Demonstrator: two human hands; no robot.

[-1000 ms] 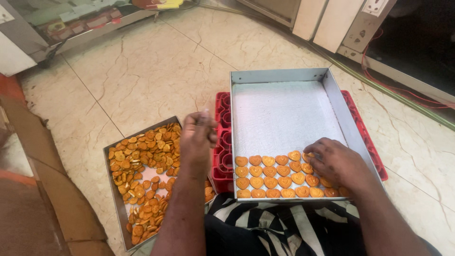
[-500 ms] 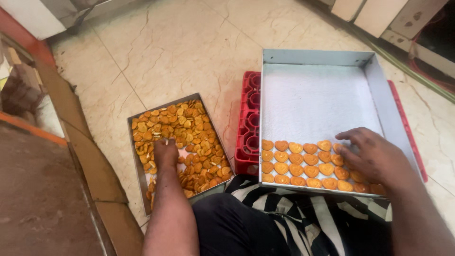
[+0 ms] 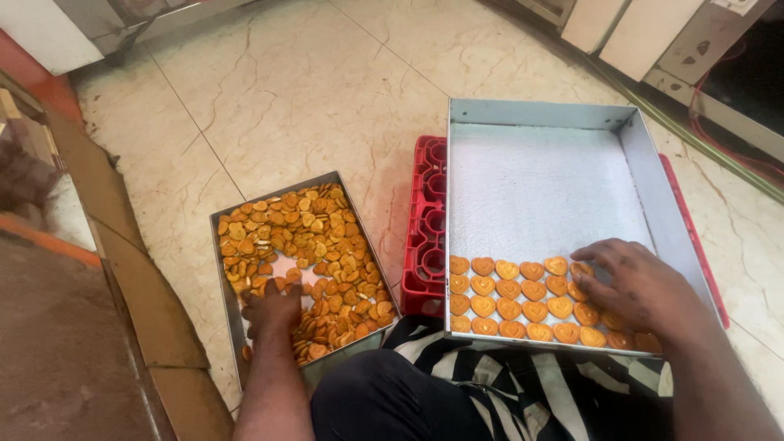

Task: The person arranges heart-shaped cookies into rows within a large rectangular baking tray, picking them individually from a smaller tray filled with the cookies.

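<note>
The left hand point(image 3: 273, 309) is digging, fingers curled, into loose biscuits point(image 3: 314, 245) in the small tray point(image 3: 222, 269), while the right hand point(image 3: 637, 287), spread, is resting on the rows point(image 3: 506, 298) in the big tray point(image 3: 670, 220), likely nudging them crooked.

floor point(image 3: 310, 90): pale cream marble-look tiles with thin brown veins, dark grout lines running diagonally, surface slightly glossy under soft even light. left side: brown cardboard strip point(image 3: 131, 269) laid along a low ledge, with an orange-red edge point(image 3: 49, 241) beside it and a dark brown surface point(image 3: 57, 359) nearer the viewer. top left: white panel point(image 3: 41, 33) above a red base. top right: beige cabinet fronts point(image 3: 629, 37) along a metal floor rail, then a dark recess point(image 3: 743, 73) with red wires.
</note>
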